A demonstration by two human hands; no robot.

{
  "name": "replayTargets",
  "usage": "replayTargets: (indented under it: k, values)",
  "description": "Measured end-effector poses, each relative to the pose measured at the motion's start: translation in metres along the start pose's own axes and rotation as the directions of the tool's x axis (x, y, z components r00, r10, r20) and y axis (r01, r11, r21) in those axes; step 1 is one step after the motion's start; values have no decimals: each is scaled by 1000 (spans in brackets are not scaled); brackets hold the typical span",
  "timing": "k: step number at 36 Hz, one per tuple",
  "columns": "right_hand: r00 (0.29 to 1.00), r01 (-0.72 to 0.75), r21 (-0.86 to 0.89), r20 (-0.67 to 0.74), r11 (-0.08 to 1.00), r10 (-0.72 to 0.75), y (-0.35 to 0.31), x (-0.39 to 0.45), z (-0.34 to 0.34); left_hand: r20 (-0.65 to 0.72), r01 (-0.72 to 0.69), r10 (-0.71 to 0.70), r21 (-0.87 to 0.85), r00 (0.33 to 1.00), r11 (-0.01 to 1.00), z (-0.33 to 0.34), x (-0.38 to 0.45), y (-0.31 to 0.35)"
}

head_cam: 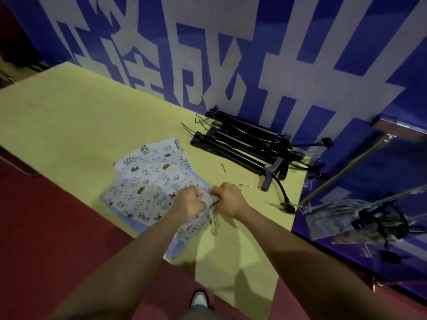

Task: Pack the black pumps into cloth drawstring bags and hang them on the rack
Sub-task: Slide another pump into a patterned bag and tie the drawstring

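My left hand [189, 200] and my right hand [230, 198] both grip the gathered mouth of a patterned cloth drawstring bag [196, 224] near the front edge of the yellow table [69, 116]. The bag hangs down below my hands over the table's edge. Its contents are hidden. A pile of flat patterned bags [147, 179] lies just left of my hands. Several black pumps [240, 144] lie in a heap at the back right of the table. At the right, a filled bag [360, 218] hangs from a rack's thin rail [342, 172].
Two small metal needles [223, 167] lie on the table between the bags and the pumps. A blue banner with large white characters [231, 54] stands behind the table. Red floor [57, 227] runs along the table's near side, and my shoe [199, 299] shows below.
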State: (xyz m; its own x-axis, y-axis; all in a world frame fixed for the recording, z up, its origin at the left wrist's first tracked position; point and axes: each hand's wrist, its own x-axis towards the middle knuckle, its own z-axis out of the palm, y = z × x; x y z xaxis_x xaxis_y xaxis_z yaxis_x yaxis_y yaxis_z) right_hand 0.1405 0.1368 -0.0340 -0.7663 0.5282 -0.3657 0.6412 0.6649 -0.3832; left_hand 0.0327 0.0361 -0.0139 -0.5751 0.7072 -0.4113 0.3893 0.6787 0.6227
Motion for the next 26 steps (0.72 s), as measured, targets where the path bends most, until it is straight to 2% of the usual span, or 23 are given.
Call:
replayTargets:
  k: [3,7,11,15,17,19,22,26]
  values:
    - [996,-18,5,-85,1000,18,-4,6,10,89,-37,34,35,995,999,3,5,-9]
    - [977,-40,205,-197,978,82,-13,16,4,150,-169,139,210,979,963,3,10,-14]
    - [963,2,347,-253,938,92,-21,22,-8,-5,-293,306,276,952,916,-11,12,-11]
    - [956,26,394,-278,919,92,-11,24,-16,-77,-383,406,215,911,899,-44,14,6]
    - [946,39,409,-308,912,97,-5,25,-19,-30,-467,488,246,872,850,-58,12,16]
    - [933,53,390,-348,919,94,-5,25,-23,83,-536,542,336,836,775,-66,11,24]
    - [911,70,411,-397,909,109,-4,26,-30,232,-552,512,509,827,660,-70,14,35]
    - [904,46,501,-388,864,177,2,23,-45,270,-526,468,609,841,594,-66,18,42]
